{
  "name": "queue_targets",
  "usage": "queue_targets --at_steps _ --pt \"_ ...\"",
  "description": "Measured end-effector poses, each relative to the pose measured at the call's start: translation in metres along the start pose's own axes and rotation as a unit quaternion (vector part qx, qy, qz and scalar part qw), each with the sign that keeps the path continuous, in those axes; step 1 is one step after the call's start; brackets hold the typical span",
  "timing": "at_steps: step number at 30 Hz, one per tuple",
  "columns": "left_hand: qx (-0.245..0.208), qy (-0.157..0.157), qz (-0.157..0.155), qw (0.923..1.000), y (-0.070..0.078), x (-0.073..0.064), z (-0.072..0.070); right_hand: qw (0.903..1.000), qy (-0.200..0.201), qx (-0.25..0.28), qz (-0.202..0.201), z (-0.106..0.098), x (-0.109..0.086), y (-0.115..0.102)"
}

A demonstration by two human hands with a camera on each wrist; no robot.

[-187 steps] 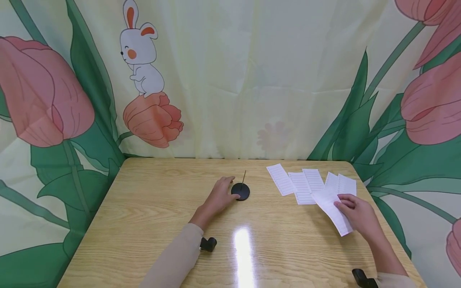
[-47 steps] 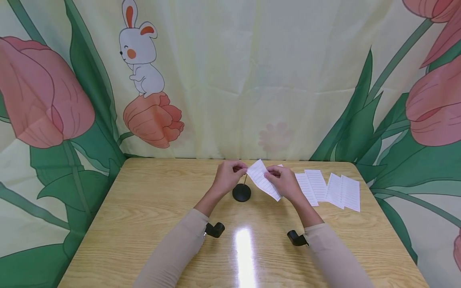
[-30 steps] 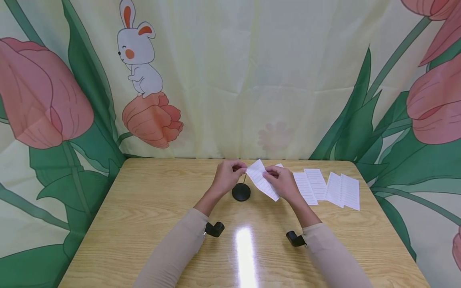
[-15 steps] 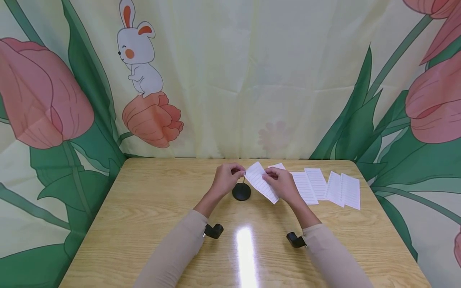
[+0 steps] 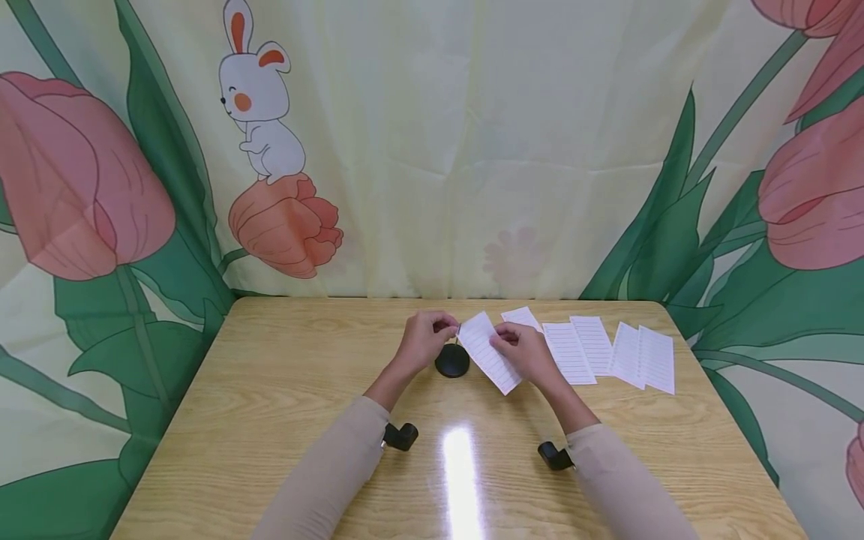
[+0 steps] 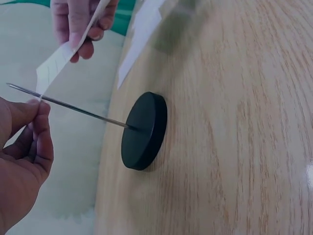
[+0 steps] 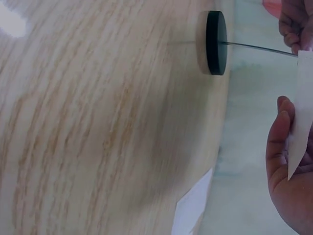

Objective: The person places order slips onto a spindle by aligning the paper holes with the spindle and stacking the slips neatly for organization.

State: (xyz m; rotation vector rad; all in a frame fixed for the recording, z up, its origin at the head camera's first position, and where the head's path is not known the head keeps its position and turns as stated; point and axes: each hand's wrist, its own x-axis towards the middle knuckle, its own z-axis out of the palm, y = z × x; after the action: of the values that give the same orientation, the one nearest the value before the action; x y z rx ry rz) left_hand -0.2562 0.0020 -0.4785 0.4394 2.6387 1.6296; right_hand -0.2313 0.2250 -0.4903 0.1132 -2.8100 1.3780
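A receipt spike with a round black base stands on the table, its thin metal rod pointing up. At the rod, my left hand pinches one corner of a lined white paper slip between thumb and index finger. The rod's pointed tip sticks out beyond that corner in the left wrist view, so the slip sits a little below the tip, well above the base. My right hand holds the same slip by its right side, thumb on the near face. The slip hangs tilted, clear of the table.
Several more lined paper slips lie overlapping in a row at the back right of the wooden table. A curtain printed with tulips and a rabbit hangs behind the table's far edge. Each wrist carries a small black camera.
Earlier the right hand brought the slip over from the row and the left hand rose from the base to the rod. Over the last second both hands and the slip have lowered slightly.
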Motion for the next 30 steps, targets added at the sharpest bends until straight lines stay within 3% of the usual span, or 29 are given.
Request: queue_targets --at_steps 17,30 --pt "0.024 -0.014 0.019 0.9994 -0.019 0.004 0.005 0.9995 -0.027 -0.017 0.003 0.012 -0.006 0.015" --pt "0.052 -0.043 -0.011 0.9976 -0.039 0.003 0.015 0.9974 -0.054 -0.045 0.02 0.021 -0.009 0.027"
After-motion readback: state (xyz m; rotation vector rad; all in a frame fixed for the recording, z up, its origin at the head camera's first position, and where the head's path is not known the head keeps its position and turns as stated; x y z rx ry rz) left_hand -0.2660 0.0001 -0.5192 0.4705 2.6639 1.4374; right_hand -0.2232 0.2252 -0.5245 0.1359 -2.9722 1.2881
